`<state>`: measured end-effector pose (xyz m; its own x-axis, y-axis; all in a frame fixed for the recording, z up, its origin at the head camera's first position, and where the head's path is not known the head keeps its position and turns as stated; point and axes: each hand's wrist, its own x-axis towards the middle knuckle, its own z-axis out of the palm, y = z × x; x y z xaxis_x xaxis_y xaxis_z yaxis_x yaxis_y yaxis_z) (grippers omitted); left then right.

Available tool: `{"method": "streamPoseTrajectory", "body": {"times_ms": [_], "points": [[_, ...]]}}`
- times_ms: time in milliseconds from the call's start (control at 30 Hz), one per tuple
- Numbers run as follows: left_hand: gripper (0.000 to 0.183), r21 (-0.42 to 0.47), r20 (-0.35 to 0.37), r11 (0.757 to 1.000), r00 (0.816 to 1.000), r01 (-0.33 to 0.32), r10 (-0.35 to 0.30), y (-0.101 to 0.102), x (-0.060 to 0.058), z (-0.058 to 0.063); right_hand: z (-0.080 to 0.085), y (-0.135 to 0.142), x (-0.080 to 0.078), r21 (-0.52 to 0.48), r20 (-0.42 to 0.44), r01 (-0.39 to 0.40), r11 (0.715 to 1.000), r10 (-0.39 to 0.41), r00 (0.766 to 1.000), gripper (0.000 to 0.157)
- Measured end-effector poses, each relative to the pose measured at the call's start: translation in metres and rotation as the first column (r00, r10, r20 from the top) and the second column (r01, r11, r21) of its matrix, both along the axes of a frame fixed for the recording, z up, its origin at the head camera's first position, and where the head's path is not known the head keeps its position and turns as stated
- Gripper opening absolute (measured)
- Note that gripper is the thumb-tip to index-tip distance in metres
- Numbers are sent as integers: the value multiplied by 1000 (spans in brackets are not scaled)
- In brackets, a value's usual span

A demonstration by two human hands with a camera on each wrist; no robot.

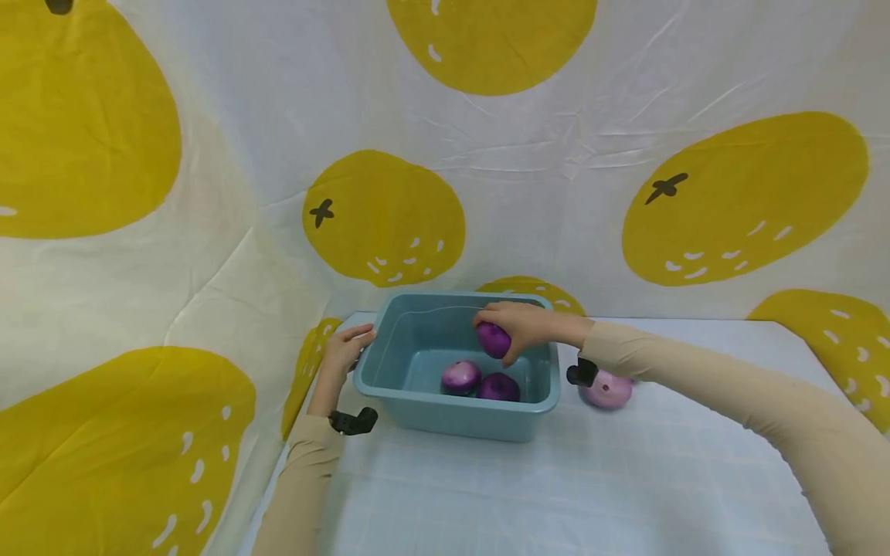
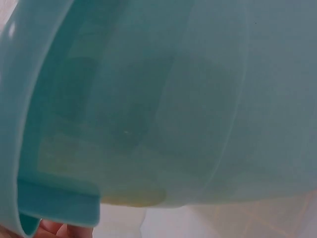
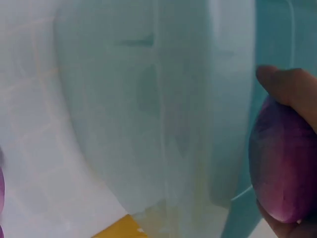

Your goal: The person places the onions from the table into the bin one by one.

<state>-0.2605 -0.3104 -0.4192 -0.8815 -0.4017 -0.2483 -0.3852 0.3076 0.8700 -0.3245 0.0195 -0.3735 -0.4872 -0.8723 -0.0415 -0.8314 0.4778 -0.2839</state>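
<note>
A blue-green plastic basin [image 1: 452, 417] stands on the table with two purple onions, a paler onion [image 1: 461, 377] and a darker one [image 1: 499, 387], on its floor. My right hand [image 1: 521, 326] grips another purple onion [image 1: 494, 340] above the basin's right part; the right wrist view shows thumb and fingers around this onion [image 3: 285, 163]. At the basin's left end, my left hand [image 1: 341, 357] holds the rim. Fingertips [image 2: 62, 229] show beneath the rim in the left wrist view; most of that hand is hidden there.
A pinkish onion [image 1: 606, 390] lies on the table right of the basin, under the right forearm and partly hidden by the wrist camera [image 1: 582, 373]. The pale checked tablecloth [image 1: 556, 494] extends in front. A curtain [image 1: 528, 208] with yellow fruit prints hangs behind.
</note>
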Motion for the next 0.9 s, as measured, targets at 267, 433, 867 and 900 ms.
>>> {"method": "streamPoseTrajectory", "body": {"times_ms": [267, 433, 867, 900], "points": [[41, -12, -13, 1000, 1000, -19, 19, -3, -2, -4, -13, -18, -14, 158, 48, -103, 982, 96, 994, 72], [39, -21, -17, 999, 1000, -25, 25, -3, -4, -5, -12, -27, -19, 341, 74, -121, 932, 102, 992, 73], [42, -18, -65, 999, 998, -27, 25, -3, 0, -6, -16, -50, -21, 524, 87, -135, 841, 105, 991, 75], [42, -15, -65, 999, 997, -30, 29, -3, -1, -7, -19, -51, -22, 533, 88, -132, 836, 101, 991, 73]]}}
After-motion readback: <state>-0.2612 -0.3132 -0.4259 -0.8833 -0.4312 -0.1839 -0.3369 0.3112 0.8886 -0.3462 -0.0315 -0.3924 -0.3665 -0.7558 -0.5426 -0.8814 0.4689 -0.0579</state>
